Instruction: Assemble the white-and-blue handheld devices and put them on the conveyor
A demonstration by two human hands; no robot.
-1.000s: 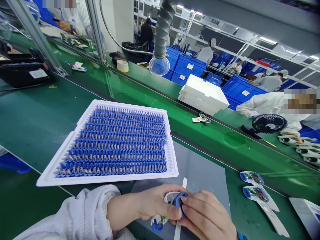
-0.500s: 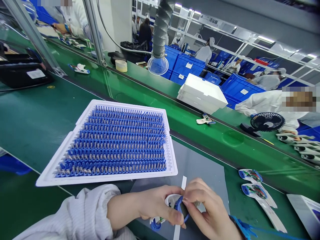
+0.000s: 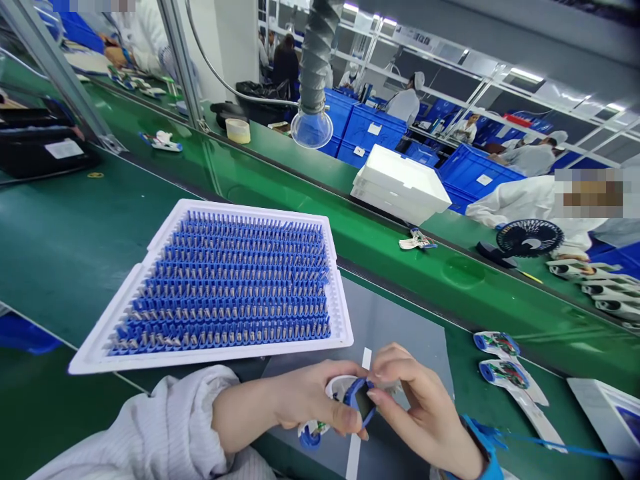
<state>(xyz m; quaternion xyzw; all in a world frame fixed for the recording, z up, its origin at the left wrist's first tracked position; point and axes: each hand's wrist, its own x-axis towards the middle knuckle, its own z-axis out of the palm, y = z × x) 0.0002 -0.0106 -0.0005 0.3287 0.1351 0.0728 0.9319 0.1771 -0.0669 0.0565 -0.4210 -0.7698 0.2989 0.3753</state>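
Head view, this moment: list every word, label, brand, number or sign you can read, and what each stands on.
Readable text: none.
White label on the black container at left: too blurred.
Labels on two stacked blue bins in the background: too small; faint marks only.
Label on another blue bin farther right: too small.
Blue-rimmed part in the left hand: no lettering discernible.

Strip lights glow beyond the green worktable and pale wall.

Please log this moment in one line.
left hand: holds blue-white part | right hand: at its blue edge | white tray: blue pieces
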